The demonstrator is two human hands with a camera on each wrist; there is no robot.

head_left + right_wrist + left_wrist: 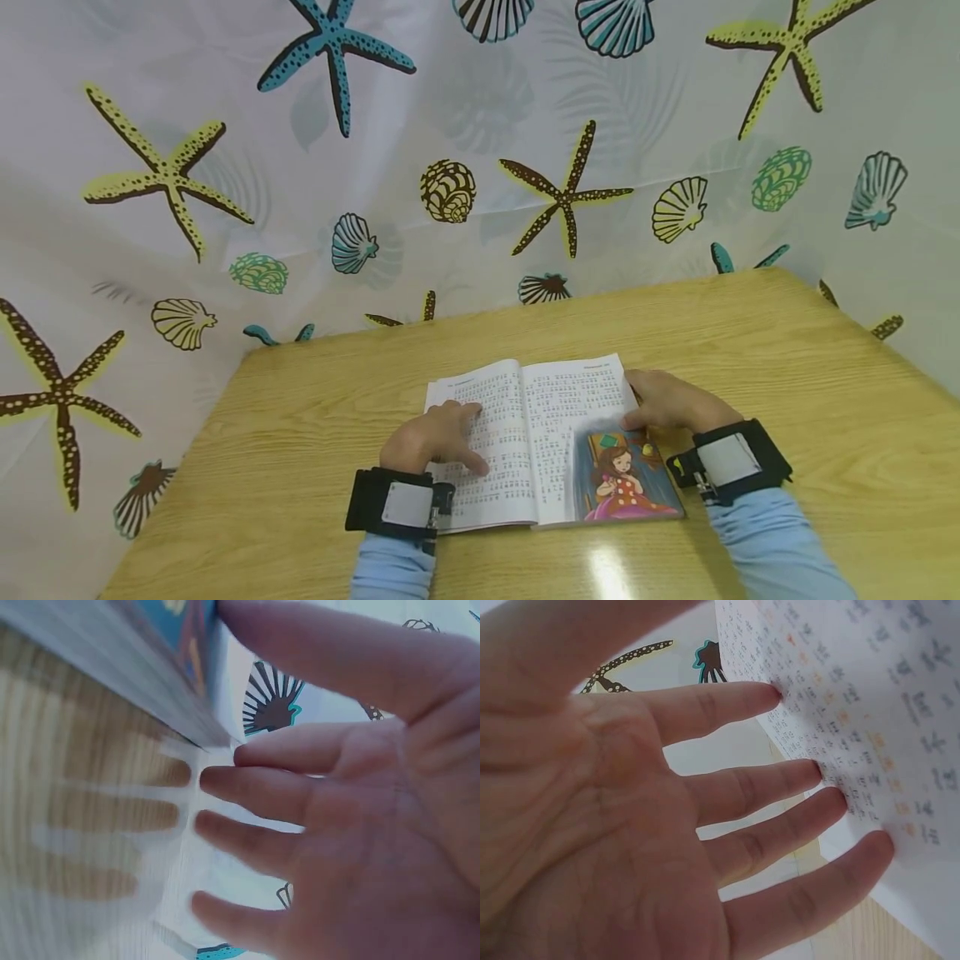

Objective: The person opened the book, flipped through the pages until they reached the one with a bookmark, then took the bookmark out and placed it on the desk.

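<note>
The storybook [551, 450], presumably light and floppy, is best taken by its edges, touched by left hand [433, 437] and right hand [673, 402], fingers outstretched.

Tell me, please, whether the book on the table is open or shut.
Open: the book lies spread on the table, printed pages facing up side by side.

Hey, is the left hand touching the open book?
Touching. The left wrist view shows the left hand with its fingertips meeting the open book on its printed page.
</note>
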